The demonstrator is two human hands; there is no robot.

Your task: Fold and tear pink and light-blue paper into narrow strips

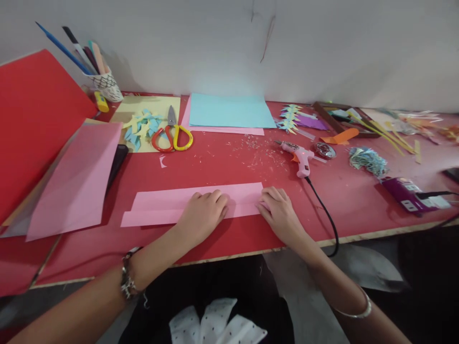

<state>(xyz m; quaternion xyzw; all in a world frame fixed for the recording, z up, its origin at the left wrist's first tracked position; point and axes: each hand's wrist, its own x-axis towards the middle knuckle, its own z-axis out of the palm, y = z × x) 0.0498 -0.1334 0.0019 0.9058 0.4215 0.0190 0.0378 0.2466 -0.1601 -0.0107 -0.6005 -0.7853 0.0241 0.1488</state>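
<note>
A long pink paper strip lies across the red table in front of me, with a fold line running along its length. Over its middle rests my left hand, fingers curled together and pressed onto the paper. At the strip's right end, my right hand has its thumb and fingers closed on the edge. Part of the strip is hidden under both hands.
Red-and-yellow scissors lie by paper scraps on a yellow sheet. Blue paper sits at the back. A pink glue gun with a black cord is to the right, near a purple power strip. Pink sheets lean left.
</note>
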